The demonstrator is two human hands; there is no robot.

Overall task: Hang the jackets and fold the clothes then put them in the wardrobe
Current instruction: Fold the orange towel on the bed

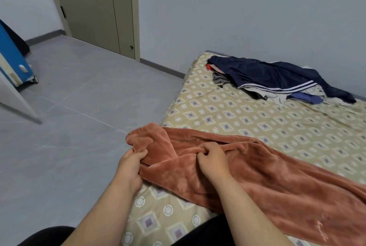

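Gripping plush rust fleece garment on patterned bed: left hand and right hand bunching folds

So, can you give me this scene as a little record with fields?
place: bed with patterned cover, grey tiled floor
being handled: rust fleece garment lying on the bed
left hand: pinches its edge
right hand: grips a fold of it
waiting: pile of clothes, navy jacket on top, far end of bed
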